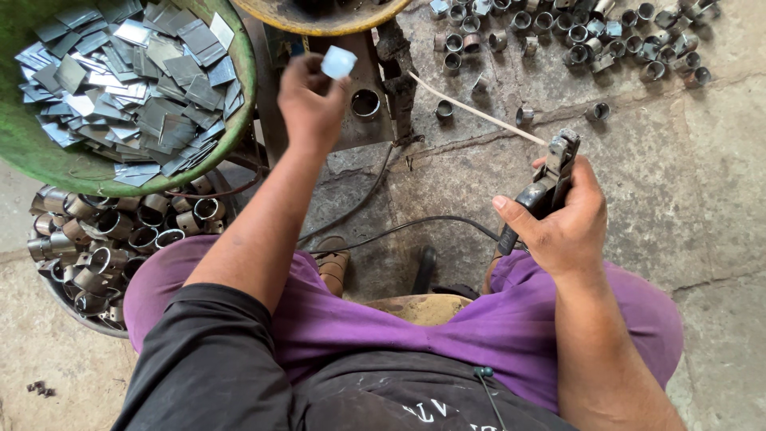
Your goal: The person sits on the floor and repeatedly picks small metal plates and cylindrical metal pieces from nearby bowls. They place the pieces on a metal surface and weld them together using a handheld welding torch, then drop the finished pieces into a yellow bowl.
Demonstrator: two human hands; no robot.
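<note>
My left hand [311, 100] is raised and pinches a small square metal plate [338, 61] between its fingertips, above a metal fixture block [351, 120] that has a short metal ring [365, 104] set in it. My right hand [558, 223] grips the dark handle of an electrode holder [550, 179]. A long thin welding rod [479, 113] runs from its jaws up to the left over the floor. A black cable [399, 231] trails from the holder across the floor between my knees.
A green basin [48, 156] at upper left holds several flat square metal plates [136, 80]. Below it a tub of short metal tube pieces [112, 239]. Many loose metal rings [590, 36] lie on the stone floor at upper right. A yellow-rimmed dish [319, 20] sits at top.
</note>
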